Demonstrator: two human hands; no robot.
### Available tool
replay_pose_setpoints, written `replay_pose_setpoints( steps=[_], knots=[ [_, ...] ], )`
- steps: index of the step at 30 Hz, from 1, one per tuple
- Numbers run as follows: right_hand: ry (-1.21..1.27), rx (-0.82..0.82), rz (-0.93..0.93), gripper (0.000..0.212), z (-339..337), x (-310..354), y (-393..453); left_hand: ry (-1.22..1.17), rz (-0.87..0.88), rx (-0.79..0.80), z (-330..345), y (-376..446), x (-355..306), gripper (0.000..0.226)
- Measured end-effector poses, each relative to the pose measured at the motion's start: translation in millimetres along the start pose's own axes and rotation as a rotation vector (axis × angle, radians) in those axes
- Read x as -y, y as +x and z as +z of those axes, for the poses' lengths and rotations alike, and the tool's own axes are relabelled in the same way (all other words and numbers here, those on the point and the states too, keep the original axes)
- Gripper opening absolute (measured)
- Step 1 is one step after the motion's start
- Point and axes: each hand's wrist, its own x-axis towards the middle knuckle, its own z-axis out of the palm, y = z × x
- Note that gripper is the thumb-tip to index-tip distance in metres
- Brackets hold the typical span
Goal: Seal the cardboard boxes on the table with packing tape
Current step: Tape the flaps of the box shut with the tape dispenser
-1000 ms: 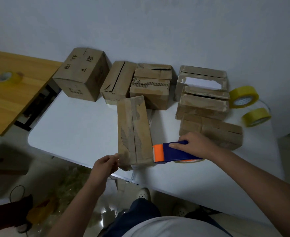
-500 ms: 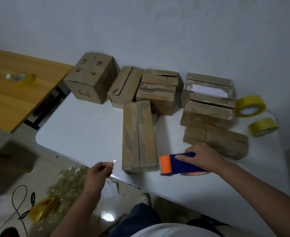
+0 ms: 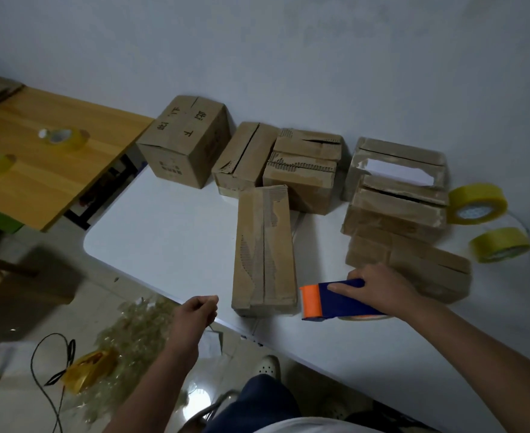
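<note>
At the lower centre of the frame, a long cardboard box [image 3: 265, 251] lies on the white worktop [image 3: 170, 232], its torn top showing corrugated ridges. Just right of it, the right hand [image 3: 379, 287] curls its grip over a blue-and-orange tape dispenser [image 3: 332, 300]. The left hand [image 3: 195, 312], off the worktop edge, pinches what seems a thin clear strip. Judged from here, a good seal wants the tape centred on the seam and pressed flat. Glossy yellow tape rolls [image 3: 477, 203] sit at right.

White table [image 3: 170, 239] bearing cardboard boxes [image 3: 265, 251]
</note>
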Motion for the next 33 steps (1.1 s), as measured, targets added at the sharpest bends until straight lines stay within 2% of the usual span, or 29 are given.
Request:
replay_pose_setpoints(
  steps=[3, 7, 11, 20, 23, 27, 33],
  knots=[
    [-0.016, -0.002, 0.008, 0.053, 0, 1, -1, -0.018, -0.009, -0.003, 0, -1, 2, 0.014],
    [-0.017, 0.002, 0.002, 0.053, 0, 4, -1, -0.021, -0.018, -0.026, 4, 0, 6, 0.026],
    [-0.031, 0.001, 0.002, 0.050, 2, 8, 2, 0.001, -0.002, -0.065, 8, -2, 8, 0.025],
    [-0.063, 0.006, 0.042, 0.060, 24, -2, 13, 0.136, -0.035, -0.041, 24, -7, 15, 0.048],
    [-0.068, 0.007, 0.064, 0.065, 32, 3, 11, 0.165, -0.023, -0.043, 21, -3, 17, 0.043],
    [-0.082, 0.003, 0.078, 0.057, 45, 24, 10, 0.198, 0.022, -0.078, 6, 9, 7, 0.040],
    [-0.071, -0.013, 0.108, 0.058, 62, 54, 17, 0.320, 0.050, -0.076, -21, 42, -16, 0.040]
  ],
)
